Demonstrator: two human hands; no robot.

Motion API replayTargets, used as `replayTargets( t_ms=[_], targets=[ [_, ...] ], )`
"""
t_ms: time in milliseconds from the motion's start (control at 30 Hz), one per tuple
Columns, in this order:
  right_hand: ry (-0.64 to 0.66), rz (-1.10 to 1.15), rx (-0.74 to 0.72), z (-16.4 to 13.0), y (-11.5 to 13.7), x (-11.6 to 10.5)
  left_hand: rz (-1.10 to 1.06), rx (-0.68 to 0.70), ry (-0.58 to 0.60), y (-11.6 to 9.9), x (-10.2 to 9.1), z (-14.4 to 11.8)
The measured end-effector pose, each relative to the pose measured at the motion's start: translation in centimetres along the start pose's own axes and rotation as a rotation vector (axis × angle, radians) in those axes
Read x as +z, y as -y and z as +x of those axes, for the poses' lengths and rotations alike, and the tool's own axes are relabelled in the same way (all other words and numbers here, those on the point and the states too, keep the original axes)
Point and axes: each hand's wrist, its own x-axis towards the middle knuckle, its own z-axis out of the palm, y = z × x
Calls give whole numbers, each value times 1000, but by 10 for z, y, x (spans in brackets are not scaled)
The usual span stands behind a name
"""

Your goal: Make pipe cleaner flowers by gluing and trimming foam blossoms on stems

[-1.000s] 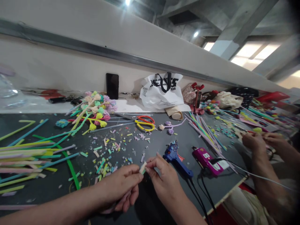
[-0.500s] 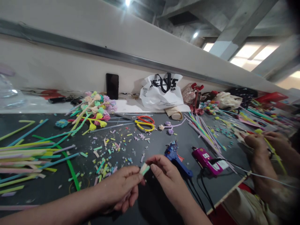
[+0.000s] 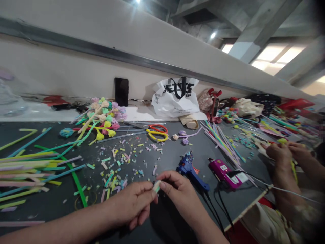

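My left hand (image 3: 132, 203) and my right hand (image 3: 177, 193) meet low at the middle of the view, above the dark table (image 3: 175, 156). Both pinch a short pale green and white fuzzy pipe cleaner piece (image 3: 156, 186) between their fingertips. Just right of my right hand lies a blue glue gun (image 3: 191, 169), with a magenta glue gun (image 3: 224, 173) beyond it. Small coloured cuttings (image 3: 119, 166) are scattered on the table in front of my hands.
Long coloured pipe cleaners (image 3: 30, 166) lie at the left, finished fuzzy flowers (image 3: 104, 117) and red and yellow scissors (image 3: 157, 132) further back. A phone (image 3: 121, 91) and a white bag (image 3: 176, 96) stand by the wall. Another person's hands (image 3: 284, 152) work at the right.
My hands have sunk slightly and closed in on the small piece; my right fingers now cover more of it. The other person's hands at the right shifted a little.
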Motion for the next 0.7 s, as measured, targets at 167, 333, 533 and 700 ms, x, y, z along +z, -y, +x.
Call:
replayTargets(
  t_ms=[167, 333, 533, 700],
  targets=[
    [-43, 76, 67, 1, 0, 4, 26, -3, -17, -2, 1, -1],
    [0, 106, 42, 3, 1, 1, -24, -14, -4, 2, 0, 1],
    [7, 167, -57, -4, 8, -8, -270, -3, 30, -4, -4, -5],
    [-29, 263, -57, -11, 8, -8, -500, 37, 117, -22, -9, -19]
  ],
)
